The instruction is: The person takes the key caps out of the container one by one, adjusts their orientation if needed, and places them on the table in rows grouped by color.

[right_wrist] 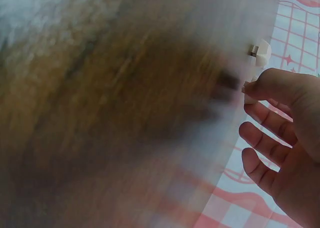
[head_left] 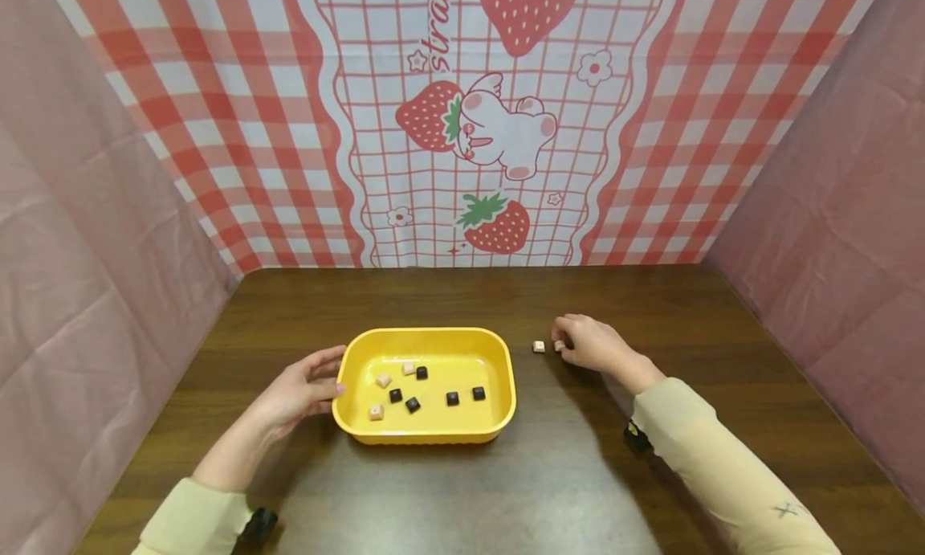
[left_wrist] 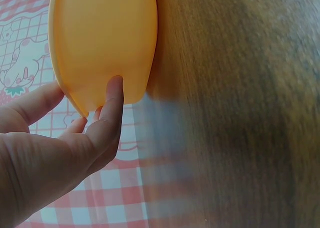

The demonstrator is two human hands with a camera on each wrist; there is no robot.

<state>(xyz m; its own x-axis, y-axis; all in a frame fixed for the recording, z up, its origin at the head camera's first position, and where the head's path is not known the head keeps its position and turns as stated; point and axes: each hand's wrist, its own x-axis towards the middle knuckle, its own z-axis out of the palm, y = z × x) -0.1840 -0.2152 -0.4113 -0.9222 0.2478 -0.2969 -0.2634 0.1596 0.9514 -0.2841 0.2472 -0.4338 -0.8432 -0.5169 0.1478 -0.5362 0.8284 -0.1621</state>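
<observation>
The yellow tray (head_left: pixel 426 438) holds several black keycaps (head_left: pixel 413 405) and a few beige keycaps (head_left: pixel 376 412). At its left end my left hand (head_left: pixel 296 390) touches the rim and outer wall, fingers extended and spread, as the left wrist view also shows (left_wrist: pixel 65 148). Right of the tray, my right hand (head_left: pixel 594 344) pinches a beige keycap (head_left: pixel 560 346) between thumb and index finger, low over the table. In the right wrist view the other fingers (right_wrist: pixel 262 140) are loosely bent. A second beige keycap (head_left: pixel 538 347) lies just left of that hand.
Everything stands on a dark brown wooden table (head_left: pixel 556 491). Behind it hangs a red-and-white checked cloth (head_left: pixel 282 161) with strawberry prints, and pink cloths (head_left: pixel 817 218) close off both sides. A small black device (head_left: pixel 636 438) sits under the right sleeve's cuff.
</observation>
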